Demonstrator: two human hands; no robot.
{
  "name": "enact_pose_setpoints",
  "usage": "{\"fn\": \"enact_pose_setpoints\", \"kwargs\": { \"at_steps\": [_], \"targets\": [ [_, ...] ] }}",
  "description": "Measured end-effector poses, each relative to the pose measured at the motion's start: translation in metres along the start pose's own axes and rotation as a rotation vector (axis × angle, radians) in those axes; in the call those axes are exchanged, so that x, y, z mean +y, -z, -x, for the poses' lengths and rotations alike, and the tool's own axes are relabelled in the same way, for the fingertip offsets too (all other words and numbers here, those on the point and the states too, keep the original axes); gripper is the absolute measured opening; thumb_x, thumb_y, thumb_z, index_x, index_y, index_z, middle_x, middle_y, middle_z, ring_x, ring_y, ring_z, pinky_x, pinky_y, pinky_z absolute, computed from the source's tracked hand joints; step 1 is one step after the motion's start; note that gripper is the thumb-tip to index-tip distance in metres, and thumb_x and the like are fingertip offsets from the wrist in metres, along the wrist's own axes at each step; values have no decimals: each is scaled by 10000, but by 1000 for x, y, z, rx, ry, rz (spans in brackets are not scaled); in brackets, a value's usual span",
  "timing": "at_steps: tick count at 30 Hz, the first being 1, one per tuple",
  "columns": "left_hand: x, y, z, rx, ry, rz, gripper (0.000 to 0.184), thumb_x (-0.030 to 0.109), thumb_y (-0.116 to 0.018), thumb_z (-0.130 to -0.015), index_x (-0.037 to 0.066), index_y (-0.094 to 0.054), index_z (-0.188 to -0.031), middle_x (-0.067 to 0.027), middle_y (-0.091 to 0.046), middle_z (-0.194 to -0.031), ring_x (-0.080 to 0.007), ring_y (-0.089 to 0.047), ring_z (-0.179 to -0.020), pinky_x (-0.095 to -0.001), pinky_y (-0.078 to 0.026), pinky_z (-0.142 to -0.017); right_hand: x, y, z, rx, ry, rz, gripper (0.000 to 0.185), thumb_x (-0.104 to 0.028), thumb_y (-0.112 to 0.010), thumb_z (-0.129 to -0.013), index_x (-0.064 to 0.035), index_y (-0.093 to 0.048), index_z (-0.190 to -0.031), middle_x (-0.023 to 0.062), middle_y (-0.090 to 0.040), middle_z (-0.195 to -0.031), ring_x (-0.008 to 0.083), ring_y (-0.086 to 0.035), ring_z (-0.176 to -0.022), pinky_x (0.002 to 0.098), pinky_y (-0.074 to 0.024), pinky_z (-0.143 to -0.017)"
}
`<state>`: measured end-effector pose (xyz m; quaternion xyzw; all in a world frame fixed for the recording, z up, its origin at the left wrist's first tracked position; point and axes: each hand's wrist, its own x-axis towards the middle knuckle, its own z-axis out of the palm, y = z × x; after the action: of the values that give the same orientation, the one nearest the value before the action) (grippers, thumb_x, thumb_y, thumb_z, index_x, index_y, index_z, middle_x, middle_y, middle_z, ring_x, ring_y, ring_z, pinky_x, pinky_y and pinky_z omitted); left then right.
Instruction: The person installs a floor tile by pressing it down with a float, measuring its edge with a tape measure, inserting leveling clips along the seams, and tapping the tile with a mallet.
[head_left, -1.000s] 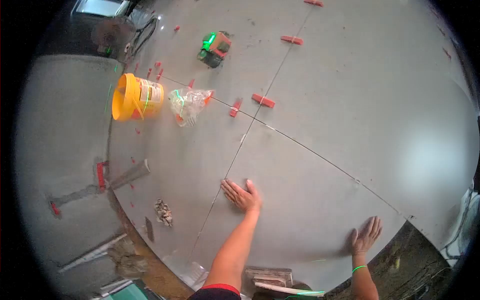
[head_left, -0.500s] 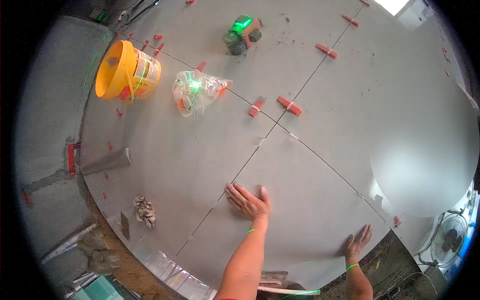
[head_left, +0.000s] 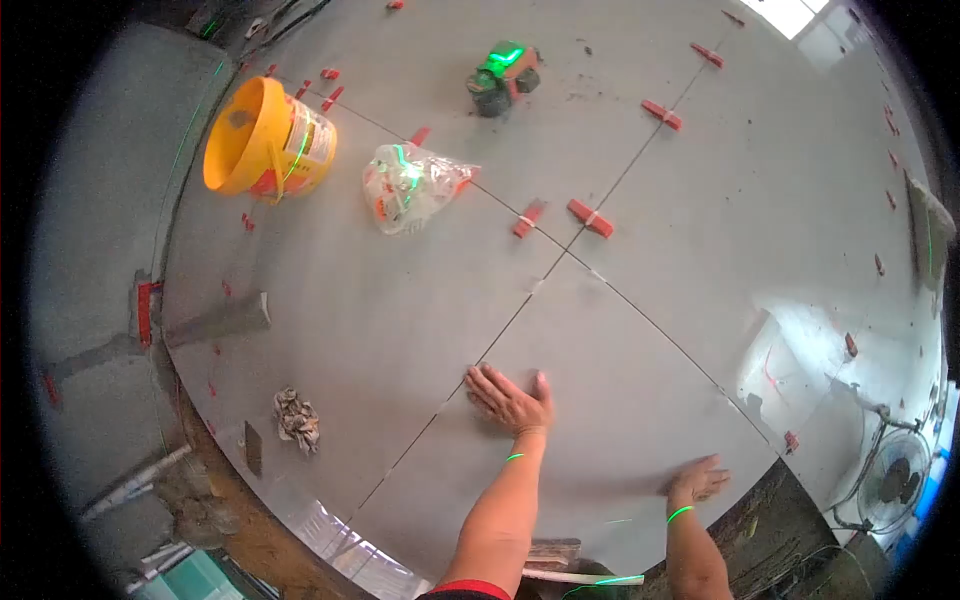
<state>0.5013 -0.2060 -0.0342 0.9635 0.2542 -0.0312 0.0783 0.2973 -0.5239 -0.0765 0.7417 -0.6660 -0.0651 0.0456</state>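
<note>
My left hand (head_left: 510,402) lies flat on a large grey floor tile (head_left: 610,350), its fingers spread and their tips at the thin joint with the neighbouring tile. Near the tile's lower right edge, my right hand (head_left: 697,481) has its fingers stretched out and holds nothing. Beyond the left hand, red wedges (head_left: 590,218) sit in clips beside the crossing of the joints. A clear plastic bag (head_left: 405,190) with orange and white bits lies up and to the left. Above it stands a green and orange tool (head_left: 503,77).
A yellow bucket (head_left: 225,150) lies tilted at the upper left. A crumpled rag (head_left: 297,420) and a flat dark piece (head_left: 253,448) lie at the lower left. At the lower right are a fan (head_left: 893,480) and bare dark ground (head_left: 760,530) past the tile edge.
The view has shifted, showing more floor at the right. My right hand has moved left and turned, its fingers now pointing right. My left hand has stayed at the joint.
</note>
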Motion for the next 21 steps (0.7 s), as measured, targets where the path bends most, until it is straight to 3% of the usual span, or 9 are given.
{"fn": "enact_pose_setpoints", "kwargs": {
  "at_steps": [1, 3, 5, 7, 10, 11, 12, 15, 21],
  "targets": [
    [-2, -3, 0, 38, -32, -33, 912, 527, -506, -831, -68, -162, -1430, -286, -115, -1495, -454, -91, -1393, -575, -110, -1103, -10, 3, -3, -33, -155, -47, 732, -559, -327, -942, -37, -233, -1447, 189, -264, -1479, 339, -229, -1381, 462, -225, -1113],
    [9, 10, -5, 122, -86, 34, 897, 513, -533, -824, -29, -174, -1443, -283, -162, -1484, -460, -133, -1378, -585, -122, -1101, -18, 2, -13, -108, -104, 163, 765, -582, -333, -929, -1, -262, -1422, 206, -307, -1449, 357, -281, -1350, 484, -262, -1090],
    [9, 9, -3, 172, -102, 15, 889, 509, -529, -829, -35, -180, -1440, -281, -155, -1487, -460, -141, -1376, -581, -122, -1104, -23, 3, -11, 30, -245, -20, 757, -585, -336, -927, 2, -299, -1403, 203, -330, -1435, 357, -317, -1328, 490, -294, -1064],
    [5, 8, -6, 162, -164, -3, 847, 495, -495, -858, -38, -184, -1438, -282, -154, -1489, -461, -142, -1377, -561, -137, -1110, -16, 2, -8, -37, -77, 163, 748, -573, -368, -922, -5, -306, -1404, 205, -333, -1434, 356, -324, -1325, 488, -299, -1054],
    [10, 6, -3, 62, 24, -163, 794, 503, -431, -903, -31, -191, -1439, -287, -152, -1490, -441, -172, -1379, -533, -188, -1108, -28, -13, 2, 121, -136, -56, 728, -529, -393, -926, -8, -282, -1422, 194, -280, -1477, 339, -242, -1370, 463, -211, -1097],
    [23, 15, -2, 5, 85, -196, 779, 510, -411, -916, -28, -199, -1437, -290, -154, -1489, -433, -186, -1378, -528, -206, -1104, -39, 8, 3, 35, -137, -211, 758, -492, -418, -923, 10, -204, -1448, 165, -158, -1531, 309, -131, -1417, 500, -98, -1127],
    [19, 10, -2, -78, 139, -274, 791, 545, -392, -918, -29, -211, -1431, -291, -164, -1485, -425, -208, -1372, -525, -228, -1097, -41, 13, 1, 57, -116, -211, 775, -487, -457, -893, 15, -225, -1436, 175, -181, -1513, 333, -128, -1410, 517, -108, -1119],
    [-19, -26, -8, 182, -52, -250, 797, 594, -364, -915, 18, -215, -1445, -237, -193, -1495, -415, -220, -1367, -517, -244, -1091, -43, 31, -3, 78, -94, -206, 818, -477, -521, -840, 13, -229, -1426, 187, -200, -1491, 378, -109, -1401, 553, -107, -1108],
    [-21, -27, -11, 204, -135, -198, 799, 596, -332, -926, -25, -237, -1420, -234, -225, -1473, -410, -243, -1350, -488, -257, -1092, -49, 61, -9, -55, -105, -285, 853, -489, -513, -834, 5, -167, -1438, 183, -128, -1504, 389, -81, -1403, 593, -65, -1101]
  ]
}}
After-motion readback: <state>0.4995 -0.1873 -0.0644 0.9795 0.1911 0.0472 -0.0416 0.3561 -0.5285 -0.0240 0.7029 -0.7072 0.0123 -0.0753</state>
